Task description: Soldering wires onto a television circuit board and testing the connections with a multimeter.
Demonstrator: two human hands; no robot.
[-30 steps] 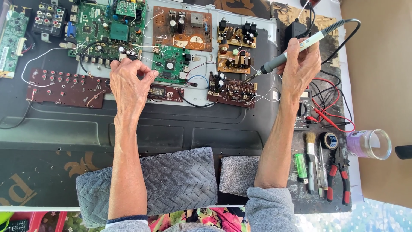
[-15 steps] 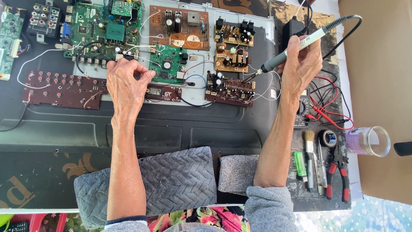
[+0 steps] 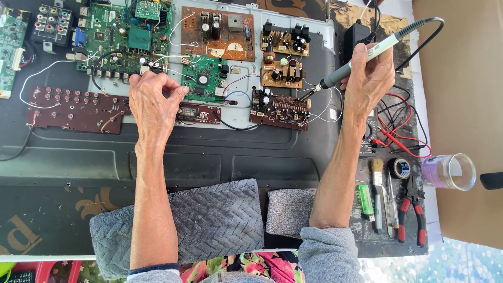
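At the far side of the counter, the left hand (image 3: 154, 102) pinches a thin white wire (image 3: 173, 71) beside the green circuit board (image 3: 204, 78), while the right hand (image 3: 369, 78) grips a soldering iron (image 3: 361, 60), tip near the brown board (image 3: 280, 107), apparently mid-soldering.

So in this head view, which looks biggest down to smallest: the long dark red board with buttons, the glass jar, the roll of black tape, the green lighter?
1. Dark red button board, clearly largest.
2. Glass jar.
3. Roll of black tape and green lighter: too close in size to rank; the lighter is longer, the tape wider.
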